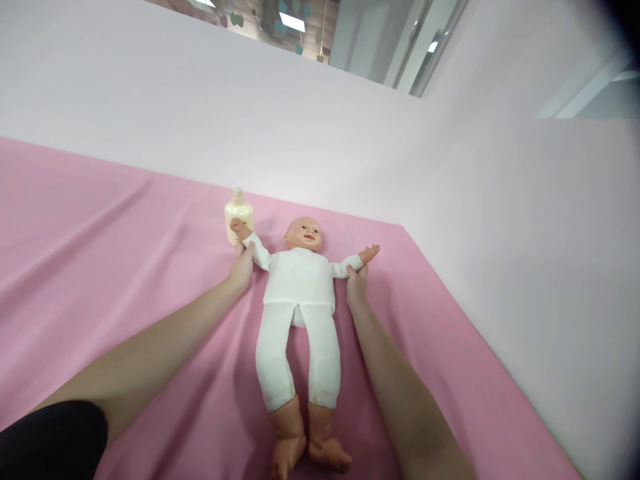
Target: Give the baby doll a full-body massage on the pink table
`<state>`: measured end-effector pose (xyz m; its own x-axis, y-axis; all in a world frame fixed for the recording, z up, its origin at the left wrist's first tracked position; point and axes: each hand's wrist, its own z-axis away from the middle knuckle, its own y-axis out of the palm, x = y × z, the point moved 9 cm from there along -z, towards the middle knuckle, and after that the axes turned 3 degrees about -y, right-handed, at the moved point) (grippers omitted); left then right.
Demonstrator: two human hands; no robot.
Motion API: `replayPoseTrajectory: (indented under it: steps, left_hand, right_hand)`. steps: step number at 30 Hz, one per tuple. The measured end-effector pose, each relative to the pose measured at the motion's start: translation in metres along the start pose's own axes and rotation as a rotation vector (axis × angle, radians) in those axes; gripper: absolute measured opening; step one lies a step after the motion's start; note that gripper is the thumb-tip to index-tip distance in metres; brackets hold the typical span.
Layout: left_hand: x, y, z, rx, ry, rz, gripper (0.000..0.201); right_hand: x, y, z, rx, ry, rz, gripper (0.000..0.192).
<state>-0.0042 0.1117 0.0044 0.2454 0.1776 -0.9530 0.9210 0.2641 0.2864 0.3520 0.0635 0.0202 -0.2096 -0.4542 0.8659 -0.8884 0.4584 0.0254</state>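
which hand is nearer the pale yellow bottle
Left. The left hand holds one sleeve of the doll, close to the bottle; the right hand holds the other sleeve, across the doll's body from it.

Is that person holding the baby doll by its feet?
No, the left hand and the right hand hold the doll by its white-sleeved arms, and nothing grips its feet.

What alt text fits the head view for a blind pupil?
A person's left hand and right hand hold a white-clothed baby doll by its outstretched arms, face up on a pink sheet. A yellowish bottle is beyond the left hand.
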Motion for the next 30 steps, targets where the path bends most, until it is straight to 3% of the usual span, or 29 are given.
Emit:
replayPoseTrajectory:
  steps: [6,10,13,19,24,30]
  left_hand:
    - [-0.022,0.031,0.017,0.265,0.166,-0.173,0.041]
    - [-0.034,0.058,0.037,0.491,0.366,-0.475,0.045]
    - [-0.036,0.064,0.043,0.542,0.436,-0.573,0.043]
    - [-0.034,0.054,0.036,0.45,0.376,-0.486,0.049]
    - [-0.022,0.03,0.018,0.241,0.175,-0.221,0.039]
    - [0.007,0.0,-0.002,0.005,-0.045,0.025,0.023]
  right_hand:
    - [0.012,0.015,0.007,0.108,0.082,0.115,0.051]
    - [0.031,0.036,0.013,0.283,-0.068,0.206,0.047]
    - [0.041,0.043,0.017,0.334,-0.165,0.232,0.051]
    - [0.029,0.035,0.014,0.257,-0.048,0.173,0.052]
    - [0.012,0.016,0.009,0.091,0.088,0.134,0.053]
    - [-0.02,-0.007,-0.002,-0.095,0.194,-0.059,0.075]
